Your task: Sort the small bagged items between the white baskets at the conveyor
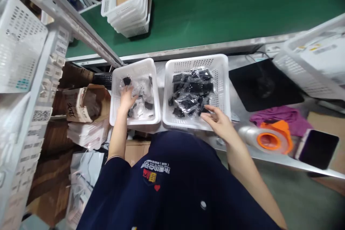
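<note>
Two white perforated plastic baskets stand side by side before me. Inside the left basket (114, 111), my left hand (127, 99) reaches down with its fingers apart, over clear plastic bags (144, 88) and several small black pieces. A black item (126, 81) lies just beyond its fingertips. The right basket (222, 79) has a heap of black items in clear plastic bags (192, 88). At its near right corner, my right hand (215, 116) is loosely curved, thumb and fingers apart, beside the edge of that heap. I see nothing held in either hand.
Stacked white baskets (129, 10) stand on a green surface (215, 3) beyond. To the right are a black mat (264, 84), purple cloth (285, 118), an orange tape dispenser (280, 131) with clear tape and a phone (319, 149). A labelled rack (40, 115) and cardboard boxes (81, 104) line the left.
</note>
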